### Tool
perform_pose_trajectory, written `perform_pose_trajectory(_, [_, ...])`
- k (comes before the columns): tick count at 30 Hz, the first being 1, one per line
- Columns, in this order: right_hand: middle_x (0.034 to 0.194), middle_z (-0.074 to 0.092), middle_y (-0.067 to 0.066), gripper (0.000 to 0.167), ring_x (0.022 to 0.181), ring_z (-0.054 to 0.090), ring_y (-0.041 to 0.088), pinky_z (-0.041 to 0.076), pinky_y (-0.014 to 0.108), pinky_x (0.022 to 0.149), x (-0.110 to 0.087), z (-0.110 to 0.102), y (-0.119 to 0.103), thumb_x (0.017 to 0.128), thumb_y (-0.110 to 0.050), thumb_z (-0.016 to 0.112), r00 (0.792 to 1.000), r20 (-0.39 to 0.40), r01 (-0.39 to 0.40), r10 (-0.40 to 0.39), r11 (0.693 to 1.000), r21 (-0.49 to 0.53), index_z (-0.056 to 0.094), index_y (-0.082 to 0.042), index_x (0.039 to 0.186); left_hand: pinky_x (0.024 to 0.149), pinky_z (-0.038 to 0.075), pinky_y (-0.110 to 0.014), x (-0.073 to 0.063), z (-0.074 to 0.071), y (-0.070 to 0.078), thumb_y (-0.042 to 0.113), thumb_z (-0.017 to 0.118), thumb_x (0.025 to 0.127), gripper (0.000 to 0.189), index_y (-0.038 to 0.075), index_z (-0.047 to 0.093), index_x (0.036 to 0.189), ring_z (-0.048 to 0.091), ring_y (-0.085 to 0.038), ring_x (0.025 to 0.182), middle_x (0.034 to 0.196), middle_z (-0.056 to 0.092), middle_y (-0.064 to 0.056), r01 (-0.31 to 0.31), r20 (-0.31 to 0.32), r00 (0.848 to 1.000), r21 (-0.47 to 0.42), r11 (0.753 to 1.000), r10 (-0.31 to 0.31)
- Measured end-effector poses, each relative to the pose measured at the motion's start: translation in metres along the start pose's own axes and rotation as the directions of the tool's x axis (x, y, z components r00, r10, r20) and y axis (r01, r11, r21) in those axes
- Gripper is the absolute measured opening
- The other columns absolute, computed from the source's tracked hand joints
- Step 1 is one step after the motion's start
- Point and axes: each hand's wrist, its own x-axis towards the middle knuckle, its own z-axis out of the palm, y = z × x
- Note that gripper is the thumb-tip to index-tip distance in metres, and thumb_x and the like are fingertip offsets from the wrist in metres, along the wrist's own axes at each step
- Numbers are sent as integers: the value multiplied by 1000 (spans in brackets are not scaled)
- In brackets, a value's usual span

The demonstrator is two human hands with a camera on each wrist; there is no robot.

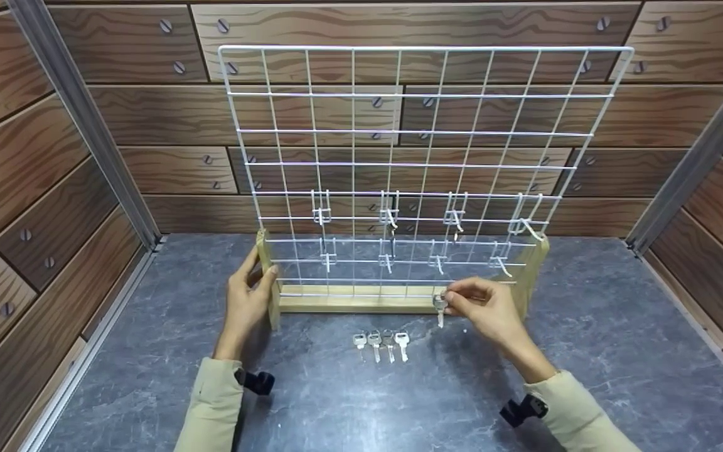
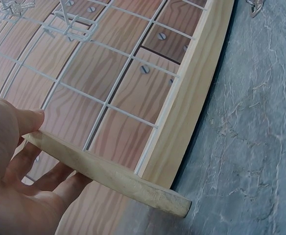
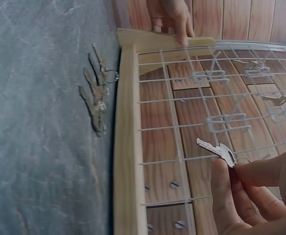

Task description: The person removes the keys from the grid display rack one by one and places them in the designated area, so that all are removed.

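My right hand [image 1: 487, 307] pinches a silver key [image 1: 440, 307] by its head, blade pointing down, close in front of the lower right of a white wire grid [image 1: 399, 133]. In the right wrist view a small ring [image 3: 242, 160] shows at the key's head, between thumb and fingers. My left hand [image 1: 250, 304] grips the wooden side post [image 2: 104, 171] of the grid's stand, thumb on one face and fingers on the other. Several loose keys [image 1: 402, 339] lie in a row on the table before the stand. White hooks [image 1: 386, 262] sit on the grid in two rows.
Along the stand's foot runs a wooden bar [image 1: 355, 307]. Keys [image 3: 278, 100] hang on some of the upper-row hooks. The grey marbled tabletop [image 1: 311, 402] is bounded by wood-patterned walls [image 1: 154, 113] with metal corner posts [image 1: 85, 132].
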Motion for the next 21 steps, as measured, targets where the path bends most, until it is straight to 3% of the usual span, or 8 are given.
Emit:
perform_pose_trajectory(11, [97,79,15,26,79,77,13,68,30,81,4,5,21,93,12,73,995,61,-79,79,997,-5,65,23,115,103,60,-57,1,1,0,1,66,104,62,1,44,161,62,-50,132,162,48,-26,-1,-10,1000,-7,1000,0])
perform_pose_trajectory(21, [101,77,23,26,80,77,13,68,30,80,7,7,38,93,10,72,990,104,-86,92,994,-66,65,23,115,103,59,-58,0,0,-1,2,66,104,62,2,44,161,61,-51,133,163,46,-25,4,-11,1000,3,1000,-4])
